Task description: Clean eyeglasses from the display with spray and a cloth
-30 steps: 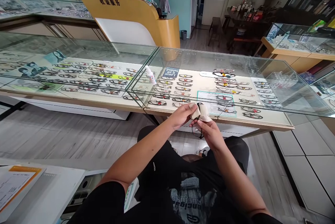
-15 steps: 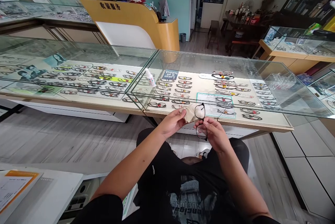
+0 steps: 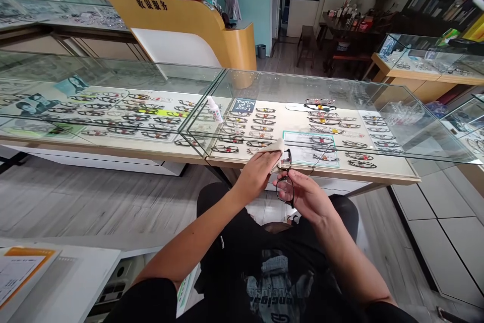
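Observation:
A pair of dark-framed eyeglasses (image 3: 285, 189) is held upright on its side in front of the display case, pinched near the bridge by my right hand (image 3: 308, 194). My left hand (image 3: 259, 174) is closed on a beige cleaning cloth (image 3: 275, 146). The cloth lies against the upper lens and covers part of it. The lower lens is uncovered, with my right fingers visible behind it. On the glass top ahead stands a white spray bottle (image 3: 215, 109).
The glass display case (image 3: 321, 78) spans the space before my knees, with rows of eyeglasses inside. A white desk (image 3: 86, 272) with papers is at the lower left. Beyond stand a wooden counter (image 3: 242, 51), a bench (image 3: 307, 43) and another case (image 3: 419, 78).
My left hand has turned over and moved right, bringing the cloth onto the upper lens. The eyeglasses have shifted slightly left in my right hand. The view has shifted a little.

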The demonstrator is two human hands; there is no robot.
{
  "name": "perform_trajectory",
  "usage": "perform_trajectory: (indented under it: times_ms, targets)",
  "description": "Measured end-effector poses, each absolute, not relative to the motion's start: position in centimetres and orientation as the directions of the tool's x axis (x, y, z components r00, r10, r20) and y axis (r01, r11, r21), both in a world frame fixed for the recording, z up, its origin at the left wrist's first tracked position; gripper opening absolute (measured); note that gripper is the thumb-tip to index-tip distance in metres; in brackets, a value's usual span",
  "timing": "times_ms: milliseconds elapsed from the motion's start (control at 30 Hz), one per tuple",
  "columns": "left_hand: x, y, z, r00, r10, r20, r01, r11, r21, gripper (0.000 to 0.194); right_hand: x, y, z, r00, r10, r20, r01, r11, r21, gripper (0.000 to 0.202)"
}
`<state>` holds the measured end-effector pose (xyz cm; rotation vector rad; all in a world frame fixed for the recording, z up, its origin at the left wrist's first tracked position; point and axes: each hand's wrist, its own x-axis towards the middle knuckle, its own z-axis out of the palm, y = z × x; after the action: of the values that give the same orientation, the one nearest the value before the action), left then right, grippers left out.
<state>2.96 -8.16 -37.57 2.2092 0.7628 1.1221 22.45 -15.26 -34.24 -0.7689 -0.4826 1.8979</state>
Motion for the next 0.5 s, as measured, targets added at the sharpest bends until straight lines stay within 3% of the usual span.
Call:
perform_trajectory:
  times_ms: [233,333,400,500]
  targets:
    - [3.0,-7.2,-36.6,0.614,0.664,0.426,0.289,-0.691,0.662,0.037,22.0,-15.1,-34.9,-0.43,0.842,-0.326,-0.627,-0.538,-0.564,0.026]
    - [2.6,-7.3,-36.3,0.605,0.675,0.422,0.241,-0.661,0.711,0.033,22.7,-14.8,-35.4,-0.441,0.836,-0.328,-0.574,-0.543,-0.613,0.034]
    - [2.4,-7.7,-36.3,0.553,0.756,0.351,0.276,-0.564,0.779,0.028,23.5,-14.4,-35.7,-0.369,0.886,-0.282,-0.531,-0.45,-0.718,0.039]
    - [2.7,-8.6,-36.8,0.485,0.862,0.147,0.296,-0.32,0.9,0.031,24.7,-13.9,-36.0,-0.087,0.986,-0.144,-0.426,-0.167,-0.889,0.037]
